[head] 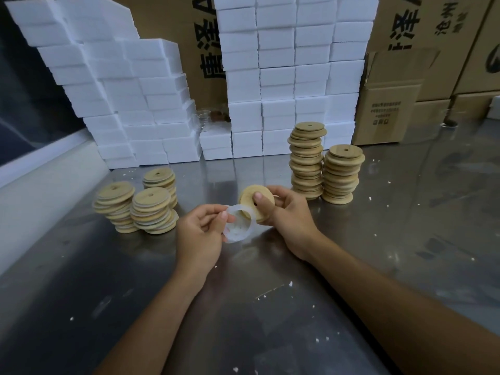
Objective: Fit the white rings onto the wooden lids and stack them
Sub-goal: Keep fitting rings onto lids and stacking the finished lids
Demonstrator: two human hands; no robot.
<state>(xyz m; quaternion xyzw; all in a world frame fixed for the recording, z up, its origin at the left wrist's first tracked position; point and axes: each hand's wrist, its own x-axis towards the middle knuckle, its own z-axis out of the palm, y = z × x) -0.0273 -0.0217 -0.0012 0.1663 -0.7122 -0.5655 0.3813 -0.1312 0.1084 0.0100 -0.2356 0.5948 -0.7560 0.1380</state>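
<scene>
So the desk [351,266] is a shiny metal top, pretty scuffed, with little white foam crumbs [290,284] scattered all over it. The left hand [200,234] pinches a white ring [239,224] between thumb and fingers, and the right hand [286,215] has its grip closed around a wooden lid [253,201], thumb pressed on the face. Ring and lid meet right between the two grips, held up off the desk. Just left of the ring grip sit three short, leaning lid stacks [151,212]. Beyond the lid grip, slightly right, stand two taller stacks [324,166]. Farther back behind everything is a wall of white foam blocks [284,77], with cardboard boxes [389,109] carrying printed lettering behind and off to the right of them.
</scene>
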